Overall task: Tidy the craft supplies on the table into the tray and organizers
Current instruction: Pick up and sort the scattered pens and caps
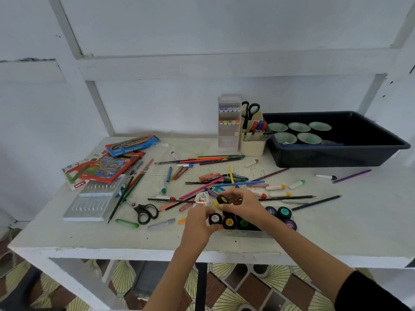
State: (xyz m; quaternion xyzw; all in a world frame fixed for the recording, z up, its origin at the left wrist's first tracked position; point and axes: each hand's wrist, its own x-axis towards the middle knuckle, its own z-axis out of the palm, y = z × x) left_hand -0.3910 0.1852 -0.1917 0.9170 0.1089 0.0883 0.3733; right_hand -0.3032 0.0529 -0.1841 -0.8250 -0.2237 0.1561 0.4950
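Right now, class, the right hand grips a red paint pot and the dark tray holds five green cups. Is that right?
No. The head view shows the paint pot in the right hand is yellow, not red. The dark tray does hold five green cups.

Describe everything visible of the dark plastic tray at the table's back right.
The dark navy plastic tray is a rectangular tub with sloping walls, upright at the table's back right. Inside stand five pale green cups, three behind two, with something flat and blue in front. A cream pen holder stands at its left corner. Neither left hand nor right hand touches it.
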